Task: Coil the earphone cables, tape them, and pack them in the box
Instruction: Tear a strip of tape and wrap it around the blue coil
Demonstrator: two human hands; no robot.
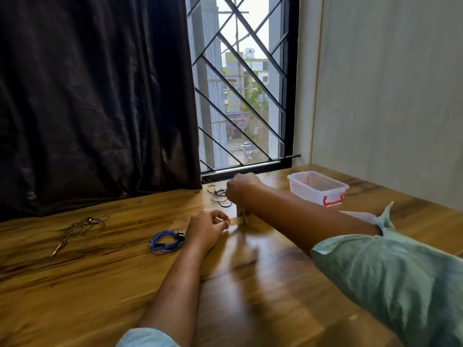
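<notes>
- We count three earphone cables. The coiled blue earphone cable [166,242] lies left of the small beige tape dispenser [241,213], just beside our left wrist.
- The loose black earphone cable [219,195] lies in a tangle just behind and left of the dispenser, next to our right hand.
- The loose bronze-coloured earphone cable [82,227] lies far to the dispenser's left, well apart from the other two.
- There is one clear plastic box [318,187] with an orange latch. It stands open-topped behind and to the right of the dispenser.
- Its one clear lid [358,216] lies right of the dispenser, mostly hidden by our right forearm and pale green sleeve [388,266].
- Both hands show. Our left hand [208,225] pinches the end of one strip of tape [235,221], drawn out leftward from the dispenser.
- Our right hand [241,187] is closed, knuckles up, gripping the dispenser's top. Its fingertips are hidden from us.
- Everything rests on one brown wooden table [100,284].
- Behind the dispenser are a dark curtain [87,96] and a black window grille [240,96].
</notes>
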